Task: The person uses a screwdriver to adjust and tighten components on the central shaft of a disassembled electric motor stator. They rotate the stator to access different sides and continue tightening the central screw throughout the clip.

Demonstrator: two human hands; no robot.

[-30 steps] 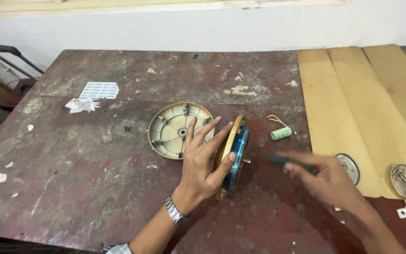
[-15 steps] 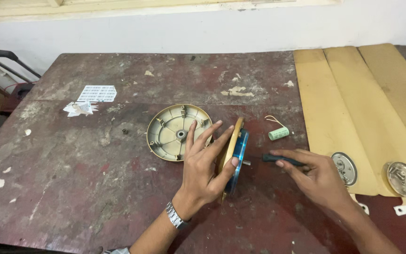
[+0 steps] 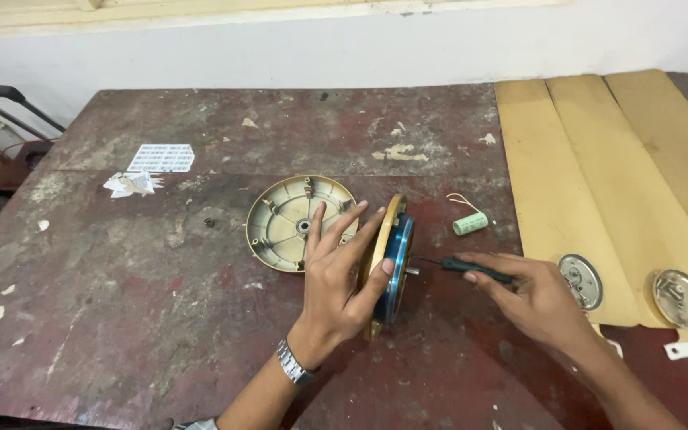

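My left hand [image 3: 341, 275] holds a round gold and blue motor housing [image 3: 392, 263] upright on its edge on the worn table [image 3: 121, 295]; the fingers are spread against its left face and the thumb hooks its rim. My right hand [image 3: 531, 295] grips a dark-handled screwdriver [image 3: 459, 266] that lies level, its tip pointing at the centre of the housing's right face. A round cream cover [image 3: 288, 223] lies open side up just left of the housing, partly behind my left fingers.
A small green cylinder with wire leads [image 3: 469, 222] lies right of the housing. Three tan fan blades [image 3: 599, 167] with round metal mounts [image 3: 580, 280] cover the table's right side. Paper scraps [image 3: 149, 169] lie at the far left. A white wall runs behind.
My right hand has brought the screwdriver leftward, up to the housing's centre. My left hand keeps the housing upright in the same spot.
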